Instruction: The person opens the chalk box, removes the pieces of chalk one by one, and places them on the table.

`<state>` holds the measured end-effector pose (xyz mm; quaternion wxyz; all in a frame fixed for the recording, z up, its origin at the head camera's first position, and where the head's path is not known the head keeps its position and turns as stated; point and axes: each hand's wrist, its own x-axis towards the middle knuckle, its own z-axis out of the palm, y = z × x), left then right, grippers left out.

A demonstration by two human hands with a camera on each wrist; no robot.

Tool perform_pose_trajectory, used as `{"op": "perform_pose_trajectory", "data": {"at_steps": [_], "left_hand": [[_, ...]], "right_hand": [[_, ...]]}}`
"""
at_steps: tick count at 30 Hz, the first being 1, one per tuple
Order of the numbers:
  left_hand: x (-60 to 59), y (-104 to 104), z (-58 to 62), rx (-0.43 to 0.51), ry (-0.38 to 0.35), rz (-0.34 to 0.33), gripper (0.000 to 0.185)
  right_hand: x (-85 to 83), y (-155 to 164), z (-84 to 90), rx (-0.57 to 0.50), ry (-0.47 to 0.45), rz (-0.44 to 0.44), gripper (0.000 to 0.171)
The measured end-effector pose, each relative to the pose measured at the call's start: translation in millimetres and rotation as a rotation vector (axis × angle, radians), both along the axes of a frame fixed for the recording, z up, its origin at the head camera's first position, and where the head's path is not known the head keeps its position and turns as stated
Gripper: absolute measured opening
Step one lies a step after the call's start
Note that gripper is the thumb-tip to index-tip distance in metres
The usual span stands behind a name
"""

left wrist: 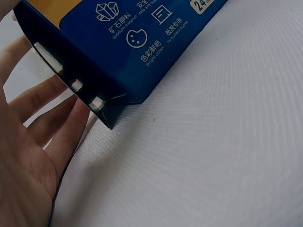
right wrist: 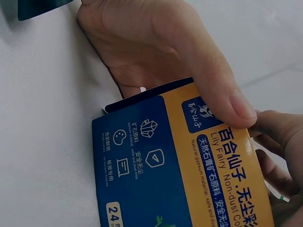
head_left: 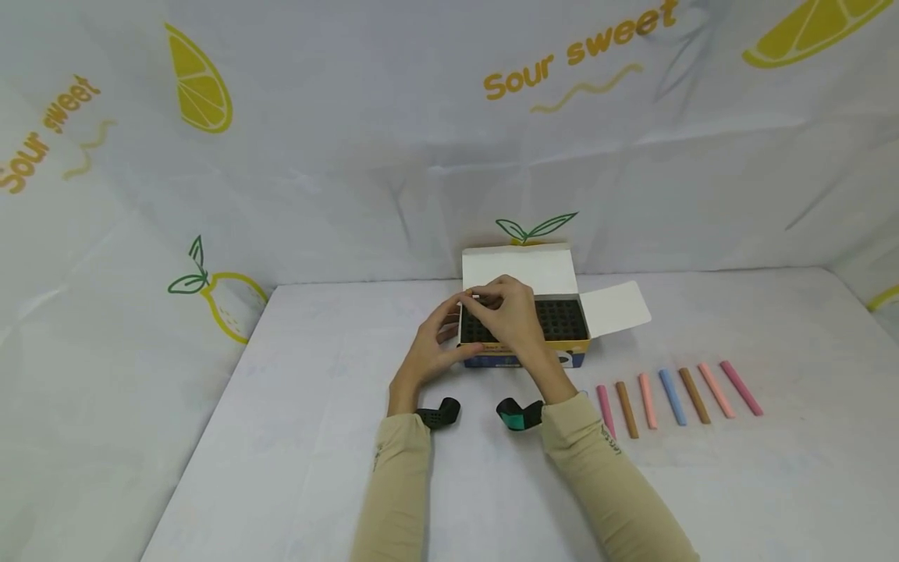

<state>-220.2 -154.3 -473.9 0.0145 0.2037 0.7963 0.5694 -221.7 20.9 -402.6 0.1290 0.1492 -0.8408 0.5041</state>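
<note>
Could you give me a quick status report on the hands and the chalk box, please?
Left hand steadies the chalk box at its left end. Right hand pinches a white chalk over the open tray. Seven coloured chalks lie to the right, clear of the work.

Chalk box (head_left: 523,328): small cardboard carton, blue and orange front with white icons, Chinese print and "Non-dust" wording. Lies flat on white table, centre, near back wall. Lid flap open, standing up at rear, white inside; right side flap spread outward. Interior: black tray with grid of holes.

White chalk stick (head_left: 485,297): thin, short, held roughly level above left end of tray, pinched between fingertips. Only small part visible; rest hidden by fingers.
</note>
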Motion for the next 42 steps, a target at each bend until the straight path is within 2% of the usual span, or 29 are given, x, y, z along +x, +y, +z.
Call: {"op": "perform_pose_trajectory", "data": {"at_steps": [4, 9, 17, 22, 35, 42], "left_hand": [[2.1, 0.6, -0.4, -0.013, -0.012, 0.006, 0.094], [3.0, 1.5, -0.6, -0.016, -0.027, 0.014, 0.097], [3.1, 2.8, 0.4, -0.013, -0.035, 0.024, 0.086], [3.4, 2.8, 1.8, -0.004, -0.033, 0.021, 0.085], [2.2, 2.0, 3.0, -0.011, -0.013, 0.017, 0.092], [1.5, 2.0, 1.3, -0.021, -0.004, 0.017, 0.092]], "right_hand": [[1.9, 0.7, 2.3, -0.011, 0.009, 0.005, 0.023], [4.8, 1.9, 11.6, -0.08, 0.058, -0.002, 0.019], [13.2, 8.0, 32.0, -0.133, 0.08, -0.002, 0.018], [21.5, 15.3, 40.0, -0.152, 0.104, -0.007, 0.015], [41.8, 56.9, 41.0, -0.144, 0.17, -0.072, 0.011], [48.4, 83.9, 39.3, -0.124, 0.19, -0.147, 0.012]]}}
